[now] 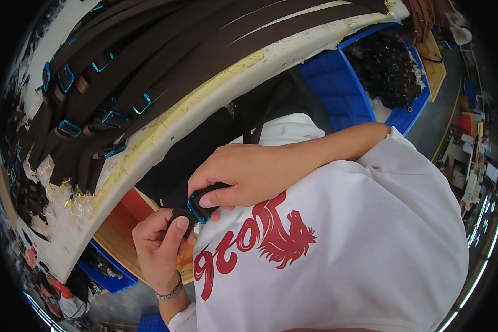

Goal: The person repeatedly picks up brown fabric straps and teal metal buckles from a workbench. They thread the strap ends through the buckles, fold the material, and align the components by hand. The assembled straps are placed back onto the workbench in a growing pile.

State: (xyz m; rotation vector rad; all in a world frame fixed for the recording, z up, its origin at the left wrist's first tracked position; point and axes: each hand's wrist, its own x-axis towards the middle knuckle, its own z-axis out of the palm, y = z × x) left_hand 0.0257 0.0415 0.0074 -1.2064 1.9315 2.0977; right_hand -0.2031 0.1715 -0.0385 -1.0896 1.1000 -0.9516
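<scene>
Two hands meet at centre frame: the left hand pinches a dark brown leather strap, while the right hand grips its blue-wrapped rectangular metal buckle.

Person wears a white short-sleeved T-shirt — loose fit, soft folds across the front. The chest carries a large red print: lettering alongside a red crested animal figure. Forearms are bare below the sleeves. On the left wrist sits a silver-coloured metal link bracelet or watch band — no rings or gloves are visible.
</scene>
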